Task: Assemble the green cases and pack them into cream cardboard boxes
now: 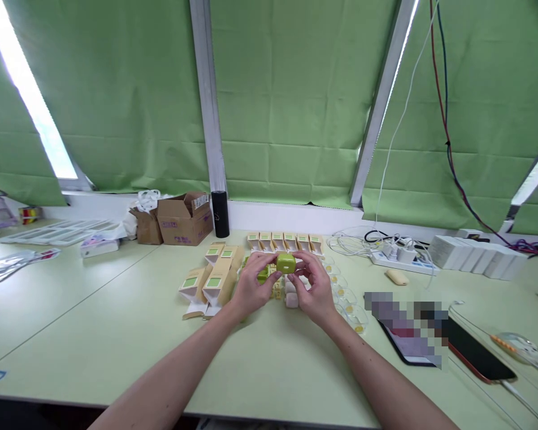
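Observation:
My left hand (256, 279) and my right hand (314, 285) hold a small glossy green earbud case (286, 263) between their fingertips, above the table. Below it, partly hidden by my hands, another green case (262, 275) lies behind my left fingers. Pale rounded cases (291, 300) sit under my right hand. Small yellowish pieces (276, 290) lie between my hands. To the left stand several opened cardboard boxes (219, 280) with green labels. Clear plastic shells (350, 297) with yellow dots form a line beside my right hand.
A row of small boxes (284, 241) stands behind my hands. Farther back are a brown carton (185, 221) and a black cylinder (220, 214). At right lie a power strip (403, 261), white boxes (477, 257), two phones (479, 349) and loose cables.

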Action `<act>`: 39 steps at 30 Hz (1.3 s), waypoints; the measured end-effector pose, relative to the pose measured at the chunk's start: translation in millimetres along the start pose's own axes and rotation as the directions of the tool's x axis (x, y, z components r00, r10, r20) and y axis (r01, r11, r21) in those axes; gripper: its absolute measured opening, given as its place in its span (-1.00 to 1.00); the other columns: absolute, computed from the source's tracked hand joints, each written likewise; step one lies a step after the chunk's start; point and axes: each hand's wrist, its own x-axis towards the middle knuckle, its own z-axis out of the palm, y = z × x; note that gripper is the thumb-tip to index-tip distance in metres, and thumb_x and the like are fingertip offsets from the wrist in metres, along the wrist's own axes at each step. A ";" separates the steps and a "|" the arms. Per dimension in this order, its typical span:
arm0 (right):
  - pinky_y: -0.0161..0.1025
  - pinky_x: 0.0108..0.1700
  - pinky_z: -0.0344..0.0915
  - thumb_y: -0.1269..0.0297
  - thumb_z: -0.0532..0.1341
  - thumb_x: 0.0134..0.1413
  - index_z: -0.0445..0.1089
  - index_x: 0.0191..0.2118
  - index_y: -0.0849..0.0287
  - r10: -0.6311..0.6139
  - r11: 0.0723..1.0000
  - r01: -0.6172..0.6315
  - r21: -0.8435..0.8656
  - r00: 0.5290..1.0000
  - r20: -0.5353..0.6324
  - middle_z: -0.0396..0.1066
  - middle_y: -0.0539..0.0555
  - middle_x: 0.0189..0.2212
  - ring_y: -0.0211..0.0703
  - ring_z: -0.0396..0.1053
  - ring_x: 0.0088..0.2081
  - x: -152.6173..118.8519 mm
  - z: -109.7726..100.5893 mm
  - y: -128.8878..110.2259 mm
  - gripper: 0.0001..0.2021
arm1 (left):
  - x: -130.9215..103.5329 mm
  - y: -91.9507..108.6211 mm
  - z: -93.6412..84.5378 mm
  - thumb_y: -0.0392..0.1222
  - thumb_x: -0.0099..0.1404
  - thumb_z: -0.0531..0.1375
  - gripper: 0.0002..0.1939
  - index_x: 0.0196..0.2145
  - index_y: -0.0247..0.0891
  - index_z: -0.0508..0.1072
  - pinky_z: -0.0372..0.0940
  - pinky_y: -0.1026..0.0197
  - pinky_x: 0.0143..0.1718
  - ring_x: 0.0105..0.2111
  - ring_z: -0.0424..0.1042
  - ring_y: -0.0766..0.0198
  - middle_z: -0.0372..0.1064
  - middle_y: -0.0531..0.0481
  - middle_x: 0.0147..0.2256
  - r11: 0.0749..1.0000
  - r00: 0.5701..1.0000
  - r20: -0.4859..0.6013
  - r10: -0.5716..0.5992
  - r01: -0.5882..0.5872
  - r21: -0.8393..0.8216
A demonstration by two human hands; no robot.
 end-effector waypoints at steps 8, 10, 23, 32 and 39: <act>-0.13 -0.19 0.49 0.36 0.33 0.17 0.42 0.14 0.01 0.092 0.994 -0.092 0.054 0.996 -0.005 0.43 0.16 0.11 -0.11 0.46 -0.18 0.3 2.3 4.2 -0.59 | -1.3 -3.9 3.1 -0.02 0.44 0.32 -0.70 0.00 -0.25 0.65 0.45 0.01 -0.08 -0.13 0.51 0.04 0.59 -0.17 -0.20 0.999 0.999 -0.007 -0.048 0.048 -0.004; -0.13 -0.18 0.48 0.34 0.36 0.16 0.42 0.13 0.02 0.151 0.983 -0.151 0.103 0.989 0.010 0.46 0.15 0.07 -0.09 0.47 -0.16 0.0 2.9 6.5 -0.59 | -0.7 -3.5 2.5 0.01 0.45 0.30 -0.71 -0.05 -0.24 0.66 0.43 0.03 -0.09 -0.15 0.51 0.05 0.59 -0.16 -0.21 0.998 0.998 0.008 -0.062 0.062 0.001; -0.13 -0.10 0.51 0.12 0.53 0.00 0.49 -0.01 0.04 0.330 0.810 -0.331 0.484 0.940 0.090 0.56 0.13 -0.11 -0.02 0.49 -0.06 3.5 5.8 16.1 -0.56 | 0.2 -2.5 0.8 -0.22 0.46 0.24 -0.85 -0.15 -0.22 0.64 0.41 0.06 -0.12 -0.17 0.49 0.09 0.54 -0.12 -0.25 0.996 0.996 0.022 -0.091 0.091 0.016; -0.21 -0.34 0.46 -0.06 0.52 0.01 0.46 -0.05 0.09 0.347 0.777 -0.369 0.511 0.927 0.142 0.58 0.13 -0.17 -0.10 0.49 -0.27 5.8 2.9 13.8 -0.51 | 1.0 -0.3 -1.0 -0.20 0.40 0.34 -0.88 -0.11 -0.17 0.52 0.38 0.00 -0.01 -0.05 0.41 0.03 0.53 -0.09 -0.18 0.992 1.000 -0.001 0.014 -0.013 0.126; -0.21 -0.29 0.49 -0.04 0.52 0.01 0.49 -0.06 0.07 0.356 0.790 -0.387 0.476 0.921 0.158 0.59 0.11 -0.21 -0.07 0.53 -0.21 4.0 5.7 11.9 -0.54 | -0.2 8.2 -0.6 -0.32 0.43 0.27 -0.50 0.28 -0.10 0.37 0.31 -0.18 0.23 0.19 0.29 -0.08 0.46 -0.18 0.13 0.959 0.985 0.107 0.135 -0.157 0.236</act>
